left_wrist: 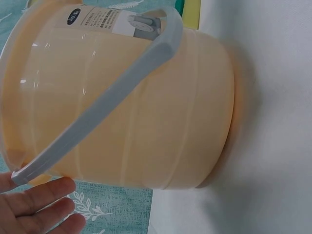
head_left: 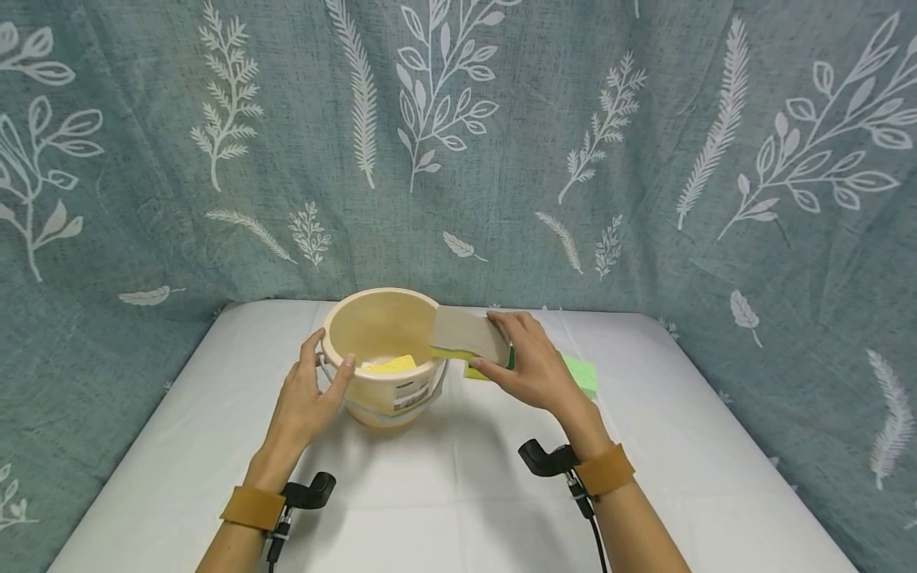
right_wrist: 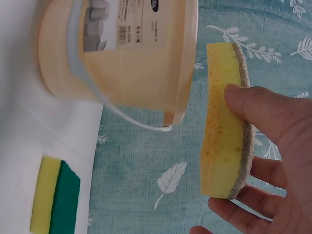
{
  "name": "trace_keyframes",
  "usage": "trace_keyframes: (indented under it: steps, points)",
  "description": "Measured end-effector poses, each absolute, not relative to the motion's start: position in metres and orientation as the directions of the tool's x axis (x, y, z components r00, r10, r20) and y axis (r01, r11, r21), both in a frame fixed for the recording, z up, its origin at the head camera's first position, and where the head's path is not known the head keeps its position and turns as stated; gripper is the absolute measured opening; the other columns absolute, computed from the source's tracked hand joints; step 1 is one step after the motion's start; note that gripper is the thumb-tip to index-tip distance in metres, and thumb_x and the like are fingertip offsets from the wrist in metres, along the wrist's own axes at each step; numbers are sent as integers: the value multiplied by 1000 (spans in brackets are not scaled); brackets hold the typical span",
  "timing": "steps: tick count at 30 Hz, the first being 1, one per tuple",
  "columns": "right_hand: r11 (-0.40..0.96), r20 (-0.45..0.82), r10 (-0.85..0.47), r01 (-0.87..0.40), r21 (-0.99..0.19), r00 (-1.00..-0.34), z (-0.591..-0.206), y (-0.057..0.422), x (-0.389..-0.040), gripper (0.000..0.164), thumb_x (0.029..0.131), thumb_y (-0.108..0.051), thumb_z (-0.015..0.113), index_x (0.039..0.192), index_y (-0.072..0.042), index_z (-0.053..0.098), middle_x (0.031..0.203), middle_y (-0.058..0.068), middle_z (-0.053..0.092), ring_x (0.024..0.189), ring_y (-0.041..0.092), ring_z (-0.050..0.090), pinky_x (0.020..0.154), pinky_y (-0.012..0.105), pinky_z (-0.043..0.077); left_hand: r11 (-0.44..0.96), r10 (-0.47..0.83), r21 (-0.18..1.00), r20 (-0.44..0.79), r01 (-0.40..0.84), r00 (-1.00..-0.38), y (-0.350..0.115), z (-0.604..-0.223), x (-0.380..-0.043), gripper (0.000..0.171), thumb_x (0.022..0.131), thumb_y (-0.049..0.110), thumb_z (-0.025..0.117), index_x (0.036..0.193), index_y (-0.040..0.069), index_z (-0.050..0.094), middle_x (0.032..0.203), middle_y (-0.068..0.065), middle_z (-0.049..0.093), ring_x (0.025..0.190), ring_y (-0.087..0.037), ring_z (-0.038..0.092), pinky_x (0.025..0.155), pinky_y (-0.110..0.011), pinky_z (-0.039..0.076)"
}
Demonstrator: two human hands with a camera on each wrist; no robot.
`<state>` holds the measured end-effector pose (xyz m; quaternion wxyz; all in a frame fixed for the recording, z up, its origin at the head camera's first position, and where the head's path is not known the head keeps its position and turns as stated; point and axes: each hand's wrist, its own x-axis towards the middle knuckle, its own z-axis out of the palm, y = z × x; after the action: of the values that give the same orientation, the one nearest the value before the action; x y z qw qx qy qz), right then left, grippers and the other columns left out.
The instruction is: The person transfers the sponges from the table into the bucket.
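Observation:
A cream plastic bucket with a grey handle stands upright on the white-covered table. My left hand holds it at the left side of the rim, thumb at the near edge and fingers along the outside. Inside lies a yellow sponge. In my right hand is a yellow sponge with a grey scouring layer, pinched between thumb and fingers. This sponge is raised beside the bucket's right rim, overlapping it in the head view.
On the table right of the bucket lies a yellow sponge with a green scouring side, partly hidden behind my right hand in the head view. Near it is a light green sponge. A teal leaf-patterned cloth hangs behind the white table.

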<state>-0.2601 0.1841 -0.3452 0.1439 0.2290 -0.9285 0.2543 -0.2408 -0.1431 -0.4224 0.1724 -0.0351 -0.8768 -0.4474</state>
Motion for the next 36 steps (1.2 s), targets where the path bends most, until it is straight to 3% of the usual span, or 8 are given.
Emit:
trace_keyframes:
  steps: [29,36]
  points:
    - [728,348,-410,-532,-432,-843,-341,141,-271,70,92,-38,77,150,-10,49,138,12,54,122,28,53,90,46,53,605,-87,770,318,204,-944,-143,-423,-241,79,103,56,49,163,13,21,142,-34,52,129,-52,51,99,-68,42]
    - [729,336,-422,-535,-426,-842,-342,129,-274,72,92,-41,76,151,-10,48,141,11,53,128,28,51,96,48,51,605,-88,771,315,200,-945,-143,-423,-241,79,103,57,49,163,13,21,142,-35,52,129,-53,51,99,-68,42]
